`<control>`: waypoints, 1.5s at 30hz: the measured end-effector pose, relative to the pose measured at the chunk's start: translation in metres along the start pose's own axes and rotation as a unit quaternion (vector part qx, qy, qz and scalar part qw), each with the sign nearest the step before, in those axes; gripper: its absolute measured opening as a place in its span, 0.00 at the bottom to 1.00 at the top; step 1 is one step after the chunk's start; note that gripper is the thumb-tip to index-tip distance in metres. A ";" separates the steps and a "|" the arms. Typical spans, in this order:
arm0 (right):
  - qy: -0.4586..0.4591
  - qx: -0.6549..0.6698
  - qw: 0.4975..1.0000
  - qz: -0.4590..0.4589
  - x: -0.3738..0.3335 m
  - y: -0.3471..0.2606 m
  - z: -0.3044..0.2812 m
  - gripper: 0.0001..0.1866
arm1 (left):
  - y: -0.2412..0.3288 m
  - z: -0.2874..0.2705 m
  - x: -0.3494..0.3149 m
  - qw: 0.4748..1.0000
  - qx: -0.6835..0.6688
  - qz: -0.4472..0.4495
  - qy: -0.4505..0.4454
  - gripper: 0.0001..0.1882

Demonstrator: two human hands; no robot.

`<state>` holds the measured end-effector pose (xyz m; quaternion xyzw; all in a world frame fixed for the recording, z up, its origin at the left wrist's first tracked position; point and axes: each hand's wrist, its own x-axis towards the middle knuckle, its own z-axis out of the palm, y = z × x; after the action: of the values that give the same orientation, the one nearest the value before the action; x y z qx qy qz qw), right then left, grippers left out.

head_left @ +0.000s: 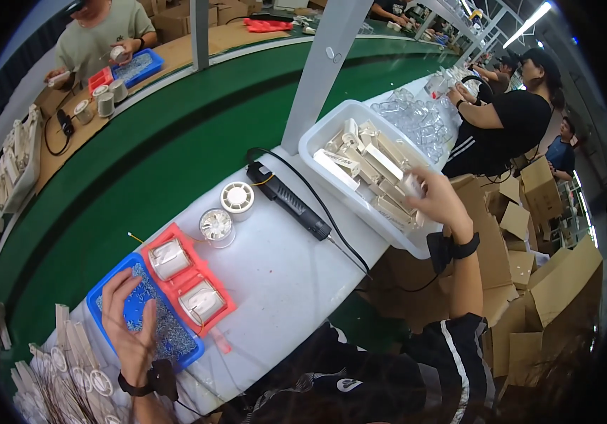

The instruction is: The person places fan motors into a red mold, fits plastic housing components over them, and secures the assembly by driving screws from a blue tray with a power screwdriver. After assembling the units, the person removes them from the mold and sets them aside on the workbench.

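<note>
My left hand [131, 332] is open, fingers spread, above the blue tray [197, 353] of small screws [172, 338]. Beside that tray, a red holder [184, 272] cradles two white cylindrical housings, one [169, 258] behind the other [201, 302]. At the right, my right hand [443, 205] is closed around a white plastic part [411, 186] over the white bin [335, 185], which is filled with long white plastic pieces [382, 162]. Between my hands lies a black electric screwdriver [290, 201] with its cord. Near it stand a white slotted round part [237, 199] and a clear-walled one [217, 226].
Clear plastic parts [416, 120] are heaped beyond the bin. White handled parts with wires [80, 367] pile up at the lower left. A grey post [324, 71] rises by the green conveyor [247, 120]. Cardboard boxes [558, 283] stand at the right; co-workers [508, 113] work nearby.
</note>
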<state>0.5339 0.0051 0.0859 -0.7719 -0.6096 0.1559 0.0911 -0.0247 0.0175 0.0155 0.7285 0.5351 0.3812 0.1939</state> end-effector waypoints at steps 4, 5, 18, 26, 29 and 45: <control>0.203 -0.066 0.966 -0.144 0.028 0.007 0.006 0.30 | 0.001 0.001 -0.002 1.000 -0.005 0.008 -0.005 0.18; 0.168 -0.100 0.975 -0.103 0.030 0.002 0.007 0.30 | 0.003 0.001 -0.003 1.000 -0.001 0.010 -0.015 0.18; 0.072 0.037 0.997 -0.014 0.022 -0.007 -0.033 0.23 | 0.022 0.024 -0.004 0.987 -0.067 0.091 -0.113 0.29; -0.196 0.125 0.944 -0.234 -0.020 -0.145 0.103 0.30 | 0.008 0.038 -0.010 0.975 -0.100 0.143 -0.137 0.14; -0.228 0.142 0.936 -0.227 -0.013 -0.160 0.136 0.35 | 0.008 0.042 -0.014 0.978 -0.118 0.132 -0.110 0.13; -0.085 0.177 0.947 -0.254 -0.033 -0.083 0.141 0.42 | 0.007 0.044 -0.017 0.977 -0.137 0.117 -0.115 0.10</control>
<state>0.4019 -0.0143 -0.0141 -0.5468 -0.7533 0.2985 0.2109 0.0112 0.0049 -0.0131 0.7918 0.3625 0.3845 0.3063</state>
